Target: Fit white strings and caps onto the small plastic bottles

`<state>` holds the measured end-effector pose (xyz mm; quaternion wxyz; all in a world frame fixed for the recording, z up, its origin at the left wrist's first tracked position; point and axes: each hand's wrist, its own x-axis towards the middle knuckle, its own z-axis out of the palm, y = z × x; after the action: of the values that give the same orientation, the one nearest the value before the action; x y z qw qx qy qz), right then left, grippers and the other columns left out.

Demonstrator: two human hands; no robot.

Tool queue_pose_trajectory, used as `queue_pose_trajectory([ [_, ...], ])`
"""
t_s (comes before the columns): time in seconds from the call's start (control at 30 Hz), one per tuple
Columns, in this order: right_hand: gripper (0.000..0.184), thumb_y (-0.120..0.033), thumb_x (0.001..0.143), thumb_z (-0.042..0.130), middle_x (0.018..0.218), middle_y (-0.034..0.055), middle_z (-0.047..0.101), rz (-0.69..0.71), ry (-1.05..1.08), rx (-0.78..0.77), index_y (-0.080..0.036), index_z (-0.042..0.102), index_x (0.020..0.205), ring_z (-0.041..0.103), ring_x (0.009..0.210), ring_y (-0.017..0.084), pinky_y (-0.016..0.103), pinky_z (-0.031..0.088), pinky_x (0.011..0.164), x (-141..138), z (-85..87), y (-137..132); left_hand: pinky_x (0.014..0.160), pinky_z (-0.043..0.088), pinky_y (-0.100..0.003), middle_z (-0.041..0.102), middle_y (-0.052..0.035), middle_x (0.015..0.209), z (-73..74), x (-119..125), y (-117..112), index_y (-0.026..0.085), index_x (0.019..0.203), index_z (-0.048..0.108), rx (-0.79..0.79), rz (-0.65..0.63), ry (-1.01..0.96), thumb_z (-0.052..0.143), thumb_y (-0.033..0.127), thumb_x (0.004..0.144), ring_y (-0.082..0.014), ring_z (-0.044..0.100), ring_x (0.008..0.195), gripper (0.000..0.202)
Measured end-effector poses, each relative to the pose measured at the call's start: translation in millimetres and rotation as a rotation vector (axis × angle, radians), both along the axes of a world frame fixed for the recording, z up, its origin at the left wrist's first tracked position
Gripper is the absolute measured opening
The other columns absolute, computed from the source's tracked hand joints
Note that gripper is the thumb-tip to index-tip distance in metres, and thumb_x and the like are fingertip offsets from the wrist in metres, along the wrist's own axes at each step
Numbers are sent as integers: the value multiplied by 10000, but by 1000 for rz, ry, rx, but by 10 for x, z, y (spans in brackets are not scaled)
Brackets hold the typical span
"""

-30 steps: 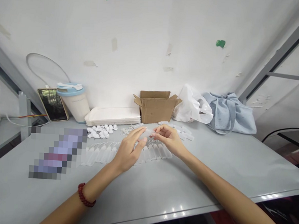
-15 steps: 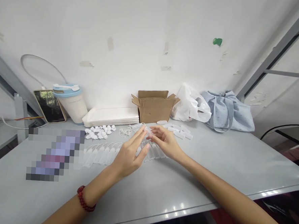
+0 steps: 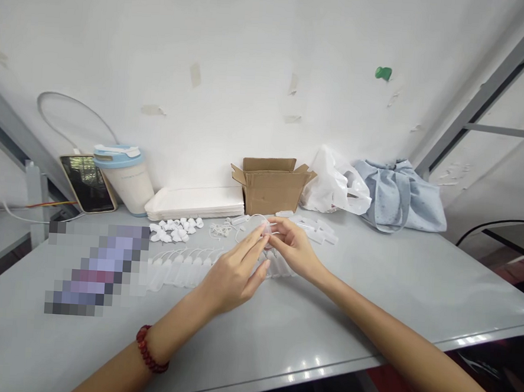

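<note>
Both hands meet above the middle of the grey table point(image 3: 371, 297). My left hand point(image 3: 235, 271), with a red bead bracelet on the wrist, pinches one end of a small clear plastic tube point(image 3: 266, 230). My right hand point(image 3: 292, 245) pinches the other end, and a thin white loop of cord point(image 3: 249, 223) curls up from it. Under the hands lies a row of similar clear tubes with cords point(image 3: 186, 268). A heap of small white caps point(image 3: 175, 229) sits just behind and left. Loose clear tubes point(image 3: 320, 229) lie to the right.
Along the wall stand a phone point(image 3: 87, 182), a white cup with a blue lid point(image 3: 125, 179), stacked white trays point(image 3: 197, 202), an open cardboard box point(image 3: 271, 185), a white plastic bag point(image 3: 336, 186) and a blue cloth bag point(image 3: 399, 195). A blurred patch covers something at left.
My hands have drawn a little closer together around the tube, and the white cord loop now stands up above the fingers. The view has shifted slightly.
</note>
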<state>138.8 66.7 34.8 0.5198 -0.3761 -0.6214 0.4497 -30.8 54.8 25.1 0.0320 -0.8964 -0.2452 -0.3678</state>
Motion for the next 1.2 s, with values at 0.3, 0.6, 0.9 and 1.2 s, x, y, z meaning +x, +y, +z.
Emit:
queue_pose_trajectory([
  [0.3, 286, -350, 732, 691, 802, 20, 660, -10, 73, -72, -195, 545, 922, 638, 689, 143, 307, 525, 659, 11, 8, 20, 1011, 453, -367, 553, -204, 1250, 15, -4, 13, 35, 1220, 489, 44, -29, -84, 476, 122, 868, -235, 480, 1222, 363],
  [0.6, 231, -357, 785, 631, 806, 40, 652, -181, -246, 220, -204, 502, 901, 663, 708, 181, 332, 537, 656, 20, -54, -28, 709, 539, -310, 660, -84, 972, 108, 20, -17, 146, 1065, 589, -350, 230, -324, 465, 249, 888, -189, 620, 880, 239],
  [0.9, 129, -279, 905, 469, 947, 107, 646, -127, -631, 671, -218, 512, 1011, 641, 865, 211, 331, 534, 695, -13, -91, -96, 567, 452, -246, 644, -20, 782, 214, 28, -26, 183, 788, 614, -720, 227, -413, 512, 381, 848, -154, 591, 693, 230],
  [1.2, 302, -218, 894, 492, 951, 82, 686, -83, -502, 654, -211, 517, 1195, 661, 815, 183, 310, 548, 708, -5, -20, -103, 676, 490, -252, 632, -39, 919, 219, -5, 24, 194, 937, 646, -774, 90, -449, 478, 339, 874, -164, 588, 836, 231],
])
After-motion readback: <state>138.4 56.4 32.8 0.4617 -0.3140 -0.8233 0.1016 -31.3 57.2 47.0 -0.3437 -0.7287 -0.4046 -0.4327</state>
